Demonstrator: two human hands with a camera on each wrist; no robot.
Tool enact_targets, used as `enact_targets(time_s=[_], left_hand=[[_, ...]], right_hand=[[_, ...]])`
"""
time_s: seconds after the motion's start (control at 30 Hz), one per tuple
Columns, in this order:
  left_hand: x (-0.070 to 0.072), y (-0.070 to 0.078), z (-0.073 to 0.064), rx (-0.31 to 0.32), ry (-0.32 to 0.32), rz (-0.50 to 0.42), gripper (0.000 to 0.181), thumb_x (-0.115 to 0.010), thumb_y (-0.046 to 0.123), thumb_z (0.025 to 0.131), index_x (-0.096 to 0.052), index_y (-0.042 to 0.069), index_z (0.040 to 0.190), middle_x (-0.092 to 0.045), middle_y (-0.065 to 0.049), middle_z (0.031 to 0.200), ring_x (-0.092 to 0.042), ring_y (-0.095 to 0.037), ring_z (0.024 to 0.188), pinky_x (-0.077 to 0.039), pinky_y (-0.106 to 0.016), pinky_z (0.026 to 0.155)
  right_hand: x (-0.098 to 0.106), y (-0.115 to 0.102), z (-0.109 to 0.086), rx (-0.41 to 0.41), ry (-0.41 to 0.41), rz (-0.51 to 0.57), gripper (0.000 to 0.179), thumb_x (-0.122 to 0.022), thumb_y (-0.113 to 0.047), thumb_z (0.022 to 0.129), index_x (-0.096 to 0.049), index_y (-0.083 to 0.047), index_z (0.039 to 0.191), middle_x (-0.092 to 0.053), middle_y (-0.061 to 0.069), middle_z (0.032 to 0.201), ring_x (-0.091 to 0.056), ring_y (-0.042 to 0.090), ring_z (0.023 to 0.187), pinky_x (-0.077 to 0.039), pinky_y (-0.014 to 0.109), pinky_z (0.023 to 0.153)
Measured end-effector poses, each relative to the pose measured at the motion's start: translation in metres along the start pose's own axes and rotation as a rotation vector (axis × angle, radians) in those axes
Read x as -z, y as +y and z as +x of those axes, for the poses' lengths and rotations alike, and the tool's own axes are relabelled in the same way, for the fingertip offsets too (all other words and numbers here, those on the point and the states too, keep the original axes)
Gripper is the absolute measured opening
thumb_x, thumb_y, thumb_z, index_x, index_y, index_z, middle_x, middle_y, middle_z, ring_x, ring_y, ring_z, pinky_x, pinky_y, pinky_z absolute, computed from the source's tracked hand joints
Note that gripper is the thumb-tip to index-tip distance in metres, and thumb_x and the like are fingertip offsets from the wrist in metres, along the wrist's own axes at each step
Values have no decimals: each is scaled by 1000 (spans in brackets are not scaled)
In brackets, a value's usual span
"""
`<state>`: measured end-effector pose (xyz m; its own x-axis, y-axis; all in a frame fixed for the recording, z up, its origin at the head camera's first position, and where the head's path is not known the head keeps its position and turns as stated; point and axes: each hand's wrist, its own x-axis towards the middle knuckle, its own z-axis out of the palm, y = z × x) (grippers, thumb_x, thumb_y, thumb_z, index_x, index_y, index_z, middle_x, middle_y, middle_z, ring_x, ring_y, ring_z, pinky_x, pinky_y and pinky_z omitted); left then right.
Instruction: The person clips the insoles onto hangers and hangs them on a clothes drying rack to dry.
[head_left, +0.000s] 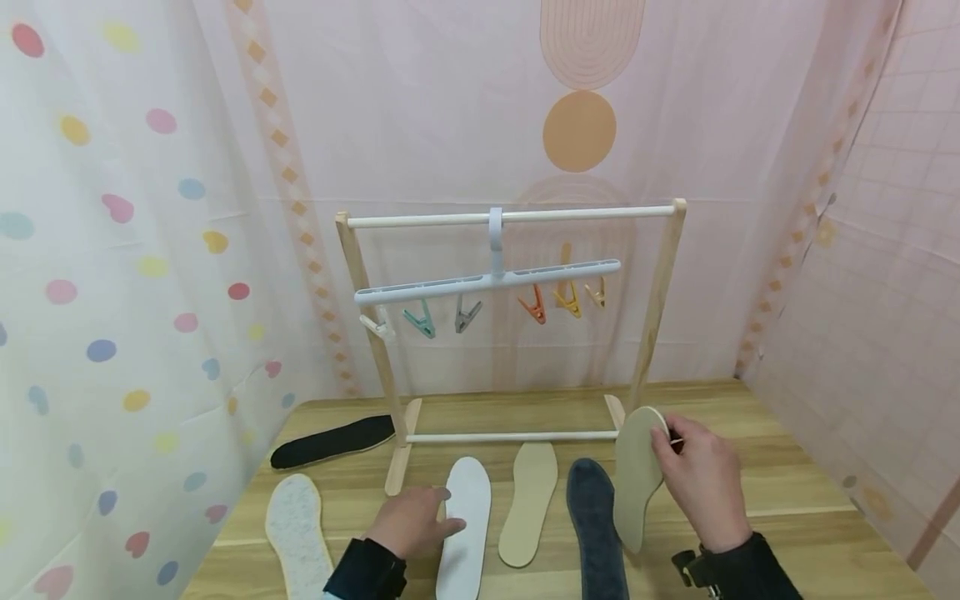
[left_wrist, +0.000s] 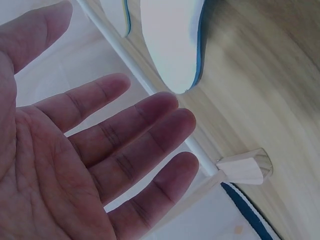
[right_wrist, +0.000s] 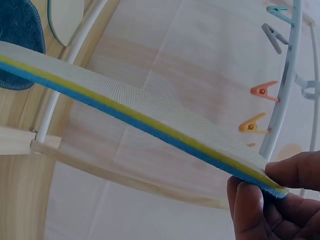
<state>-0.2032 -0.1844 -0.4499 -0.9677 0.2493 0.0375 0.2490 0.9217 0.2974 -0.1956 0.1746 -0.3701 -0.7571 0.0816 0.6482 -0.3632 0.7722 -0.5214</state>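
My right hand [head_left: 705, 475] pinches the toe end of a beige insole [head_left: 636, 475], thumb on one face and fingers behind. That insole's edge shows yellow and blue layers [right_wrist: 130, 110] in the right wrist view. My left hand [head_left: 416, 521] has its fingers spread, beside and partly over a white insole [head_left: 467, 521]; its palm [left_wrist: 50, 170] holds nothing. Between the hands lie a second beige insole [head_left: 529, 504] and a dark blue fuzzy insole [head_left: 592, 517]. A light-blue clip hanger [head_left: 487, 283] hangs tilted from the rack's white top bar [head_left: 420, 221], its visible clips bare.
A wooden-legged drying rack [head_left: 660, 292] stands at the back of the wood-grain table [head_left: 750, 500]. On the left lie a black insole [head_left: 333, 442] and a speckled white insole [head_left: 296, 533]. Patterned curtains [head_left: 435, 100] close off the back and sides.
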Motion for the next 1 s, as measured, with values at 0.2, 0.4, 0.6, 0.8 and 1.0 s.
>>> enact_targets(time_s=[0.2,0.4,0.6,0.8,1.0], left_hand=[[8,-4,1,-31,48,-8,47,-78,36,83,-70,-1,111,-71,-17,101,-67,-37,95,-51,-53,79],[16,-9,3,-10,54,-19,48,-77,37,84,-70,0,114,-71,-15,107,-66,-36,100,-51,-52,83],[22,-13,2,-14,63,-26,46,-77,36,84,-70,0,112,-71,-16,104,-67,-36,97,-51,-52,81],[25,-15,0,-4,42,-49,47,-75,37,86,-69,0,114,-70,-16,107,-66,-38,99,-51,-53,83],[30,-16,1,-2,68,-57,47,-75,35,87,-68,-1,115,-70,-15,109,-65,-37,104,-49,-52,88]], right_hand=[[-4,-3,2,22,1,2,10,-73,-1,86,-72,4,95,-70,10,76,-67,23,65,-49,31,53],[-7,-7,3,26,-25,2,9,-72,-2,87,-72,4,93,-70,10,76,-66,23,64,-49,32,52],[-12,-11,0,-7,-77,14,12,-72,-4,88,-72,5,95,-70,11,78,-67,21,65,-49,29,52],[-19,-13,-4,1,-91,13,8,-73,-4,88,-72,3,92,-69,9,76,-64,17,63,-48,27,52],[-24,-18,-4,35,-86,26,9,-74,-3,87,-72,3,93,-70,9,77,-64,16,64,-47,26,52]])
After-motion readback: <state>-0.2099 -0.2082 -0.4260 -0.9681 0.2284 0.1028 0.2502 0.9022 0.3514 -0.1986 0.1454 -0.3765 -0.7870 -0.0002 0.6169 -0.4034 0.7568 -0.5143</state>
